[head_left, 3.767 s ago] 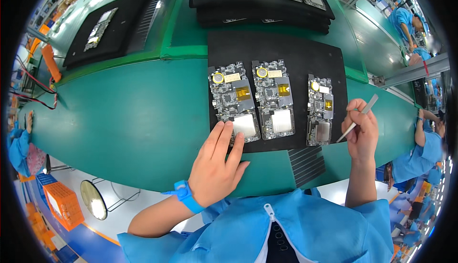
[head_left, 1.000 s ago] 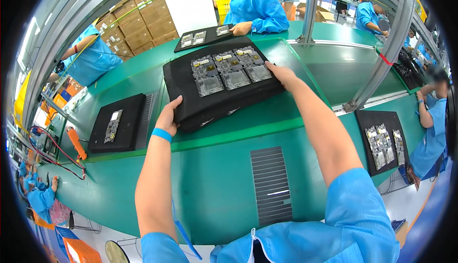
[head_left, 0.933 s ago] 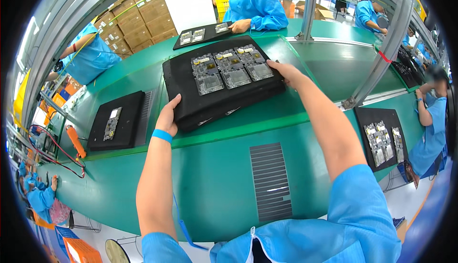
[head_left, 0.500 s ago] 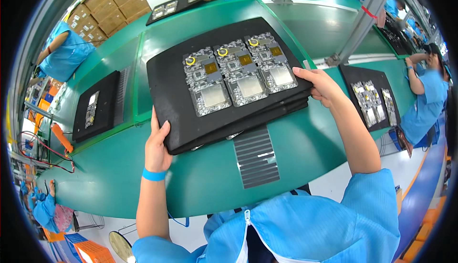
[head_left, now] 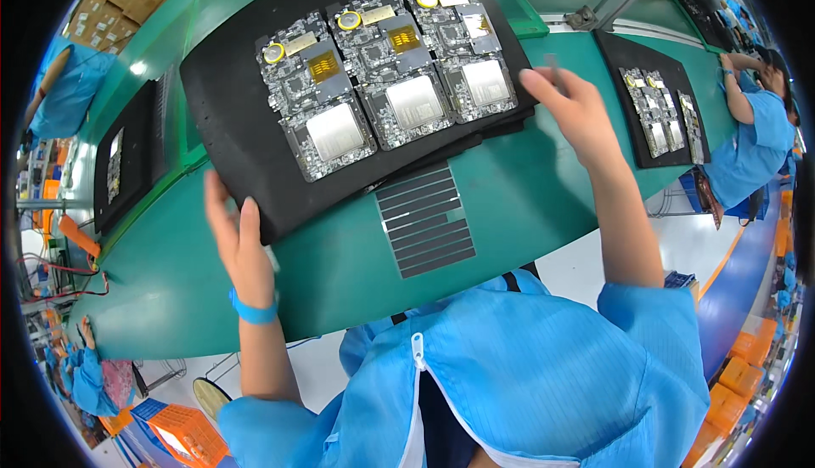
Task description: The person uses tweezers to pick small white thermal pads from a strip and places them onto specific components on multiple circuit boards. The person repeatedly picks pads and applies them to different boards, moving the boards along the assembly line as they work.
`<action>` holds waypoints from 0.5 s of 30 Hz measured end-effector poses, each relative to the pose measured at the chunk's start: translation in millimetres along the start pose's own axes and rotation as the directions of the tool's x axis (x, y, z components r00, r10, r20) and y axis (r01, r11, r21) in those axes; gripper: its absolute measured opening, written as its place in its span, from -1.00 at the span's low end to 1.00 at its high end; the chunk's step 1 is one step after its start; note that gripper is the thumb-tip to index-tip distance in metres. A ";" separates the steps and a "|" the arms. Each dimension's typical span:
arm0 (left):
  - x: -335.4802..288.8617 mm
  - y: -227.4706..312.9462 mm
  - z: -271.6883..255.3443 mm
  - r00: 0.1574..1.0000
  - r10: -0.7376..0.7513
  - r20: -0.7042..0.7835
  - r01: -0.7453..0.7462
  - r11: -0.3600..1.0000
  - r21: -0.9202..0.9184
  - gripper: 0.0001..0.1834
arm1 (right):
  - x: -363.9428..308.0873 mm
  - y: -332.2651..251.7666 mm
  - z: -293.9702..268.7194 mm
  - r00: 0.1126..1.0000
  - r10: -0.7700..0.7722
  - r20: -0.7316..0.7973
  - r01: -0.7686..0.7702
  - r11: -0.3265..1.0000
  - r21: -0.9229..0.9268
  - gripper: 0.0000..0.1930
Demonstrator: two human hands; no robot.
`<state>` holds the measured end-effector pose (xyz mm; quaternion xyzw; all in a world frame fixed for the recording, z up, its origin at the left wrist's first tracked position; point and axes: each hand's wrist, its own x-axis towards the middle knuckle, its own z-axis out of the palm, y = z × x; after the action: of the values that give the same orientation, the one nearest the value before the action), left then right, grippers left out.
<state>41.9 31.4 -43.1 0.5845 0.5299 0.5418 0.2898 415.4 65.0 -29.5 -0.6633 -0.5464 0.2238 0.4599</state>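
Observation:
A stack of black foam trays (head_left: 229, 141) lies on the green bench, the lower ones slightly offset. Three circuit boards sit side by side on top: a left board (head_left: 316, 98), a middle board (head_left: 392, 69) and a right board (head_left: 467, 47). Each has a yellow-ringed round part and a silver plate. My left hand (head_left: 246, 256), with a blue wristband, is open beside the near left corner, thumb and fingers apart. Off the right edge, my right hand (head_left: 581, 115) is open too, its fingers spread. A small greyish piece by its fingertips is too blurred to name.
A dark striped strip panel (head_left: 427, 226) lies on the bench (head_left: 340, 290) in front of the stack. Another board-bearing black tray (head_left: 628, 60) is at right, near a co-worker (head_left: 751, 120). At left are a further black tray (head_left: 140, 141) and an orange-handled tool (head_left: 79, 237).
Both hands have let go of the tray stack and moved slightly outward from its edges. The stack and bench now appear higher and farther left in view.

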 end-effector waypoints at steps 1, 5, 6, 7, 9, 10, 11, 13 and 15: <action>-7.3 7.7 0.4 0.970 0.243 -0.014 -0.227 0.922 0.314 -0.47 | -11.7 -3.5 -6.8 0.998 -0.059 -0.023 0.059 0.998 -0.003 -0.49; -32.7 23.8 19.4 0.447 0.415 0.792 -0.651 0.758 -0.030 -0.55 | -68.9 -12.5 -23.3 0.979 0.104 0.173 -0.190 0.770 0.609 -0.48; -40.8 24.3 30.2 0.322 0.326 0.889 -0.768 0.639 0.044 -0.46 | -79.6 -9.7 -13.1 0.967 0.088 0.238 -0.222 0.750 0.623 -0.46; -43.8 21.8 40.6 0.325 0.291 0.900 -0.739 0.672 0.050 -0.43 | -90.1 -7.2 -1.6 0.966 0.120 0.231 -0.231 0.802 0.551 -0.43; -49.0 16.0 60.6 0.318 0.225 0.921 -0.683 0.728 0.059 -0.37 | -102.0 -4.3 6.3 0.882 0.301 0.361 -0.438 0.808 0.395 -0.43; -52.7 14.9 68.1 0.334 0.218 0.917 -0.662 0.747 0.064 -0.37 | -104.8 -2.2 15.4 0.887 0.294 0.356 -0.443 0.758 0.478 -0.52; -57.8 14.7 74.1 0.353 0.209 0.912 -0.637 0.768 0.070 -0.37 | -107.1 -1.1 23.3 0.895 0.293 0.337 -0.441 0.706 0.554 -0.60; -64.9 14.0 81.1 0.404 0.205 0.891 -0.601 0.794 0.090 -0.39 | -111.7 -2.3 32.4 0.910 0.315 0.269 -0.411 0.773 0.484 -0.73; -69.1 13.9 82.4 0.451 0.211 0.867 -0.588 0.802 0.111 -0.43 | -114.8 -5.1 36.3 0.915 0.325 0.239 -0.400 0.813 0.423 -0.79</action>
<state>134.0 -17.5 -73.2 0.9221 0.2723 0.1389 0.2371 349.1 -28.6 -66.0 -0.6067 -0.3743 0.4822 0.5093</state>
